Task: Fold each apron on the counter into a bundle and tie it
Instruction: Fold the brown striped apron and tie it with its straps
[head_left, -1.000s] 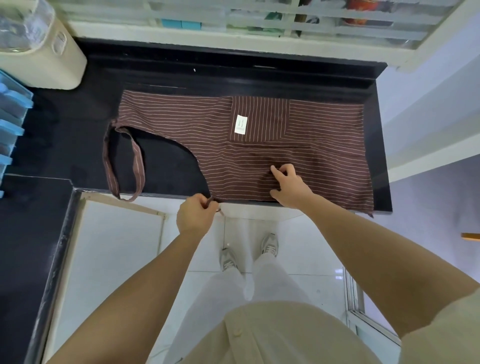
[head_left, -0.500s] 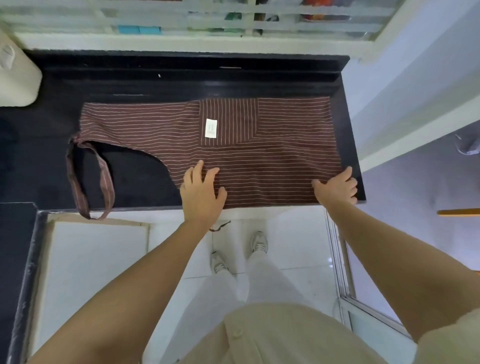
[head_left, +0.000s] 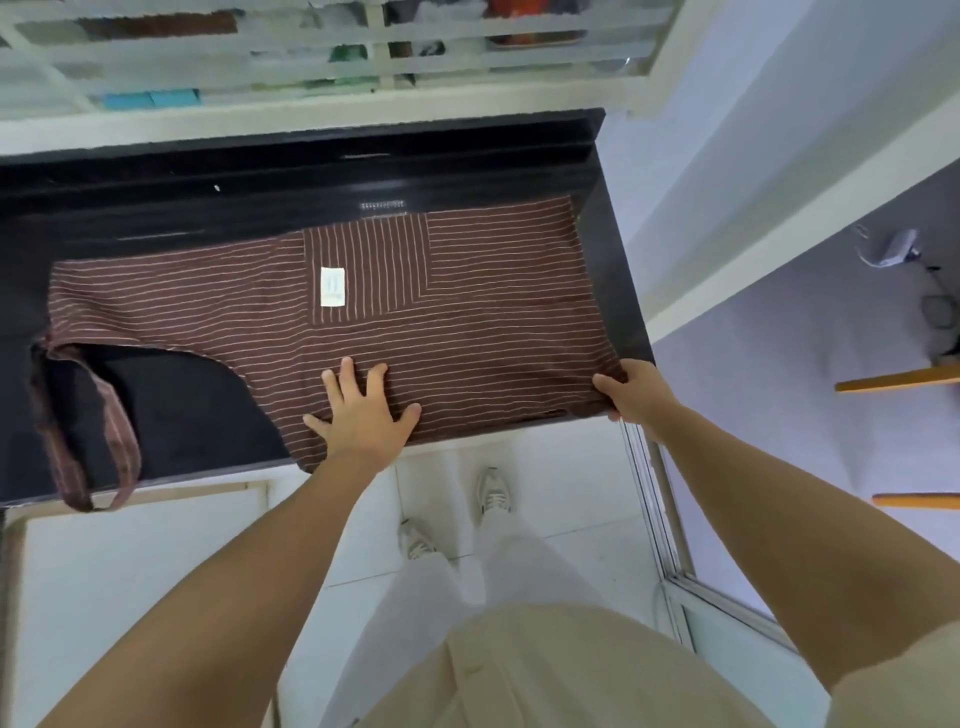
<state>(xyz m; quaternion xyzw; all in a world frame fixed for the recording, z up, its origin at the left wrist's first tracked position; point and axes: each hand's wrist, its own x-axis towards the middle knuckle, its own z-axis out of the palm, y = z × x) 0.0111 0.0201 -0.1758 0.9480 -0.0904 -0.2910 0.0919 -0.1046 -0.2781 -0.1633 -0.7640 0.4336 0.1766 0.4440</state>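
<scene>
Counter (head_left: 176, 410) bears apron (head_left: 467, 327); left grip (head_left: 363, 415) presses flat, right grip (head_left: 638, 391) pinches corner.

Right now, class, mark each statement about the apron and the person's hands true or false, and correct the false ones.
1. The left hand lies flat, fingers spread, on the apron. True.
2. The right hand hangs idle beside the body. False: it grips the apron's near right corner.
3. The apron is tied in a bundle. False: it lies spread on the black counter.
4. The neck loop reaches past the counter's front edge. True.
</scene>
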